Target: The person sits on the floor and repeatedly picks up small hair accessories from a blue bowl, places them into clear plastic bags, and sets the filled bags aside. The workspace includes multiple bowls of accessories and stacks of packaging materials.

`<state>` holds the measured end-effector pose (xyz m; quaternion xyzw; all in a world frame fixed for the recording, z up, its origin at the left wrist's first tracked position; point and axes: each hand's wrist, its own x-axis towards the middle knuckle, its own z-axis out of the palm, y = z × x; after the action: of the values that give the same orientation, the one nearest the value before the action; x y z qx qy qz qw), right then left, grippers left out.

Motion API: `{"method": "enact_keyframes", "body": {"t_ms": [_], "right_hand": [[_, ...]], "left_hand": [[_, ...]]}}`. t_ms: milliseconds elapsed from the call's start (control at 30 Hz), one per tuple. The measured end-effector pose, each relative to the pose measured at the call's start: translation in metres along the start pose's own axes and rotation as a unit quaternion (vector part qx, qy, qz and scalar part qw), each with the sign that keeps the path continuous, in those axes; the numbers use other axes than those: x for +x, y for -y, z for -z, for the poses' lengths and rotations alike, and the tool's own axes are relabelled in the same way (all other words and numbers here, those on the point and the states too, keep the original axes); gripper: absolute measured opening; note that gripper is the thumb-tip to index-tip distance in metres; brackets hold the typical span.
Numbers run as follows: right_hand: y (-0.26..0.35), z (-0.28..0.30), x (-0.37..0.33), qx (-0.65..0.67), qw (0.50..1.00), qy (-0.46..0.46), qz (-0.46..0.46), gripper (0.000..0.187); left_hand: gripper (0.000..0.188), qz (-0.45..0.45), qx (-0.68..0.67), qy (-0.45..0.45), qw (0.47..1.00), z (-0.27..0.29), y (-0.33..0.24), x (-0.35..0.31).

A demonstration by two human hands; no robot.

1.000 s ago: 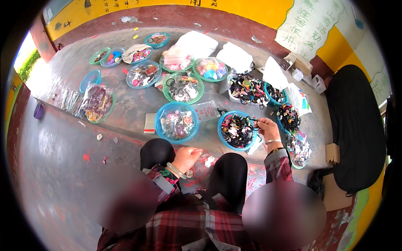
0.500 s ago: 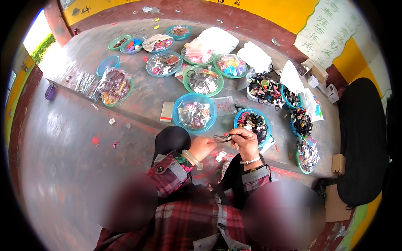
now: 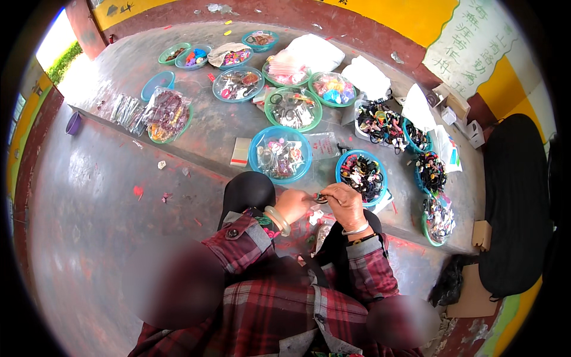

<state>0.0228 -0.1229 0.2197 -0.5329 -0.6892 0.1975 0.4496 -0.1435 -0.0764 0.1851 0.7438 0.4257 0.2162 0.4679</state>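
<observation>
A dark elastic hair tie (image 3: 320, 198) sits between my two hands, above my lap. My right hand (image 3: 347, 206) pinches it, its fingers bent down over the band. From the other side my left hand (image 3: 294, 205) closes on the tie's left end; its fingertips are partly hidden. Just beyond the right hand stands a blue basin (image 3: 385, 178) heaped with black and coloured hair ties. Past the left hand is another blue basin (image 3: 253, 163) with small items in clear bags.
Several more basins stand on the raised concrete ledge (image 3: 202, 128), among them a green basin (image 3: 269, 116). A white tub (image 3: 358, 128) of hair ties is at the right, near a long black case (image 3: 516, 202). A small purple bowl (image 3: 74, 124) sits far left.
My hands have come closer together, and the band, earlier stretched out as a visible loop, is now mostly covered by fingers. The right hand has turned, back upward. The view has shifted slightly.
</observation>
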Motion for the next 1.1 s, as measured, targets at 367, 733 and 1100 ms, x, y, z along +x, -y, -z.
{"method": "enact_keyframes", "body": {"t_ms": [367, 733, 1100], "right_hand": [[0.001, 0.002, 0.002, -0.109, 0.993, -0.017, -0.032, 0.013], [-0.007, 0.002, -0.001, -0.144, 0.987, 0.022, 0.074, 0.015], [-0.004, 0.003, 0.000, -0.178, 0.969, 0.093, 0.145, 0.012]], "left_hand": [[0.026, -0.034, -0.019, 0.037, 0.999, -0.009, 0.019, 0.007], [0.027, -0.023, -0.040, 0.061, 0.997, -0.015, 0.023, 0.009], [0.025, -0.156, 0.022, 0.049, 0.986, -0.020, 0.030, 0.006]]}}
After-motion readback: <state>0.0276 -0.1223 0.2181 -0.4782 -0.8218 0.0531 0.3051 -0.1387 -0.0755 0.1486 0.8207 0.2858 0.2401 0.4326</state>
